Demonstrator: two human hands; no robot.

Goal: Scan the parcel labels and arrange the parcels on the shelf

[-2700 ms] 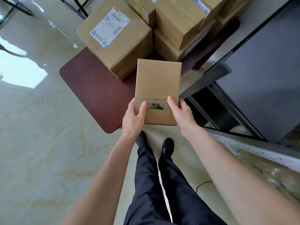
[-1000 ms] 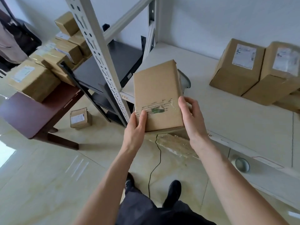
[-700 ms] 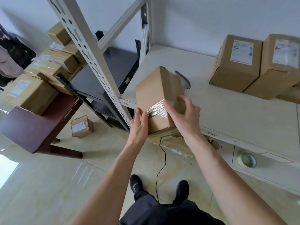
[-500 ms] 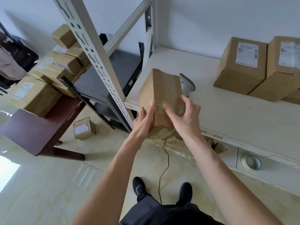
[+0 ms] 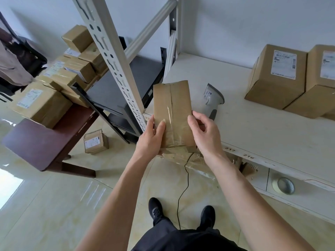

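I hold a small brown cardboard parcel (image 5: 172,105) in front of the white shelf (image 5: 257,134), its taped seam facing me and no label showing on that face. My left hand (image 5: 152,138) grips its lower left edge, thumb on the tape. My right hand (image 5: 204,134) grips its lower right edge. A grey handheld barcode scanner (image 5: 212,100) lies on the shelf just behind and right of the parcel. Two labelled parcels (image 5: 277,77) stand at the shelf's back right.
A perforated shelf upright (image 5: 116,58) rises left of the parcel. Further left, a dark red table (image 5: 45,140) carries several stacked boxes (image 5: 39,104). One small box (image 5: 95,142) lies on the floor. A tape roll (image 5: 283,185) sits on the lower shelf; a cable (image 5: 183,194) hangs by my feet.
I turned from the table to the shelf with the parcel. In the last second both hands rotated it, so the torn face went away and the taped seam faces me.
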